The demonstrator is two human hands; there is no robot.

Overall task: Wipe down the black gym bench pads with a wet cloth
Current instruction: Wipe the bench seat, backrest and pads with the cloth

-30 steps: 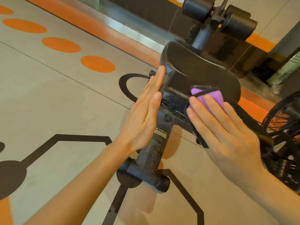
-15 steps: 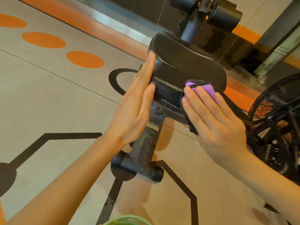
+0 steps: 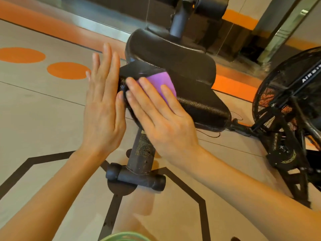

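Underfoot, the pale floor [image 3: 43,108] spreads widest, marked with orange dots and black lines. At the right edge stands a black fan bike [image 3: 288,108], its caged wheel near the bench but apart from it. Between the two arms sits the black gym bench, its upper pad [image 3: 166,54] tilted and its lower pad [image 3: 205,106] jutting toward the fan bike, both carried on a dark post [image 3: 141,153] that ends in a crossbar foot [image 3: 137,178] on the floor. Behind the upper pad rise padded rollers [image 3: 212,6] on a stem. The right hand [image 3: 163,119] lies flat on the near end of the lower pad, fingers [image 3: 147,87] straight and spread, pressing a purple and black cloth [image 3: 161,82] against the pad. The left hand [image 3: 102,101] stands edge-on just beside it, fingers straight and together, its palm against the pad's left side, holding nothing. A green rim [image 3: 125,236] shows at the bottom edge.
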